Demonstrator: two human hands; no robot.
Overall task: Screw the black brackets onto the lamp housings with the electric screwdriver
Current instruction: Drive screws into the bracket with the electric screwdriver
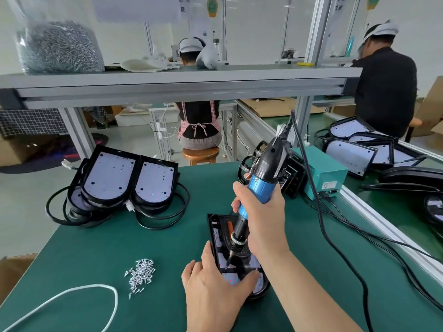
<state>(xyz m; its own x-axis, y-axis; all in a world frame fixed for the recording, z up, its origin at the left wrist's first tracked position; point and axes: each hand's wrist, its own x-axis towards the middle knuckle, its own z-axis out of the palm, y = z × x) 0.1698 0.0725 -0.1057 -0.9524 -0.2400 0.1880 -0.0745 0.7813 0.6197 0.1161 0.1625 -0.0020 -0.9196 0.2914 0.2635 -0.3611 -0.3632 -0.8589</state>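
A black lamp housing (217,232) with a white LED board lies on the green table in front of me. A black bracket (236,268) crosses its near end. My right hand (261,216) grips the blue and black electric screwdriver (262,185), held tilted, with its bit tip down on the bracket. My left hand (211,286) holds the near end of the housing, thumb on the board, fingers along its left edge. A heap of small silver screws (141,274) lies to the left of the housing.
Two stacks of lamp housings (127,178) with black cables stand at the far left of the table. A teal power box (321,171) sits at the right, its black cable (321,226) trailing across. More housings (359,144) lie beyond. A white cord (72,293) loops near left.
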